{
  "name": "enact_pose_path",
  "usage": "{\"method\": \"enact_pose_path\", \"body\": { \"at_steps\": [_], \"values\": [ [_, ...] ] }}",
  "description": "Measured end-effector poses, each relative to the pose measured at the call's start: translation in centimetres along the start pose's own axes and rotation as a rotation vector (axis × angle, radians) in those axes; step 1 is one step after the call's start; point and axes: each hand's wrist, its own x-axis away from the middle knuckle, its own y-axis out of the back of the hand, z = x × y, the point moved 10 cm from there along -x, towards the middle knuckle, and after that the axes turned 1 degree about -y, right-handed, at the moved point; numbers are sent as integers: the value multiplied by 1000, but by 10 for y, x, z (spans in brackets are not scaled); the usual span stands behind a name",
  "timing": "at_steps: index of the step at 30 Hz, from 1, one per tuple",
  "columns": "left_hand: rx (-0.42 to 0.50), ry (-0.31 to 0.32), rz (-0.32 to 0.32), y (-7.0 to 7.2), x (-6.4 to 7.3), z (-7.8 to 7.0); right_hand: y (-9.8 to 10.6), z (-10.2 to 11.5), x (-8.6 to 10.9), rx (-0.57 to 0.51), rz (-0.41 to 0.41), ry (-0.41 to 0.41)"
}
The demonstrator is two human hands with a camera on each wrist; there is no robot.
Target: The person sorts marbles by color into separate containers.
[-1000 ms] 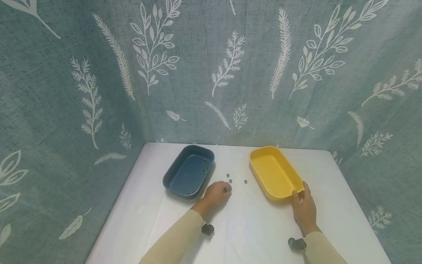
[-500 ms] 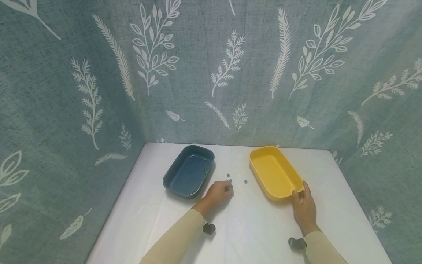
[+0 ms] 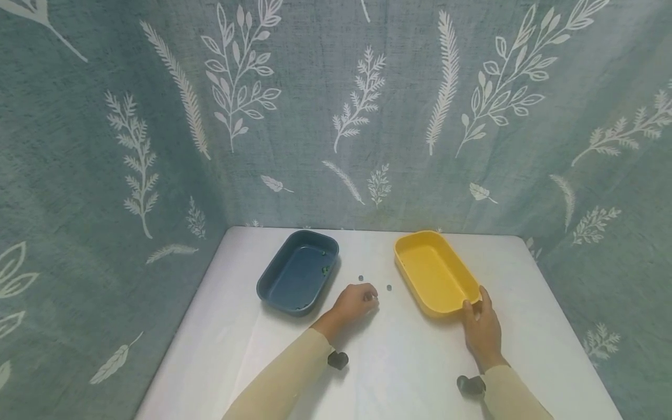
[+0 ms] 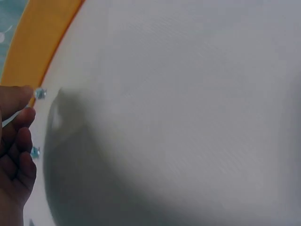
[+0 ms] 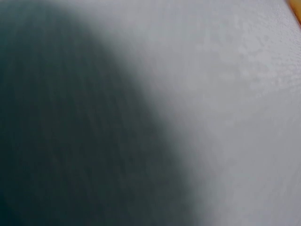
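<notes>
My left hand is low over the white table between two trays, fingers curled. In the left wrist view its thumb and index fingertip stand slightly apart; whether the curled fingers hold anything is hidden. Two small round glassy gems lie near it, one behind the hand, another to its right. The left wrist view shows a clear bluish gem by the thumb tip and another gem beside the fingers. My right hand grips the near right corner of the yellow tray, thumb and fingers at the rim.
A dark blue tray stands left of the left hand, with several green bits inside along its right wall. A leaf-patterned curtain closes off the back and sides of the white table. The right wrist view is mostly blurred and dark.
My left hand has shifted a little to the right across the table. One gem seen beside its fingers earlier no longer shows in the head view. The right hand stays at the yellow tray.
</notes>
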Motion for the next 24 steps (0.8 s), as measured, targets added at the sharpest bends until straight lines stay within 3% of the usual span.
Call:
{"method": "enact_pose_path", "body": {
  "at_steps": [9,18,24],
  "values": [
    [-21,-44,24,-3,-18,-23,0,-2,-1,8,-2,2],
    [-28,-83,27,-2,-26,-44,0,-3,-2,16,-12,10],
    [21,-87,42,-2,-30,-57,3,4,1,14,-20,34]
  ]
}}
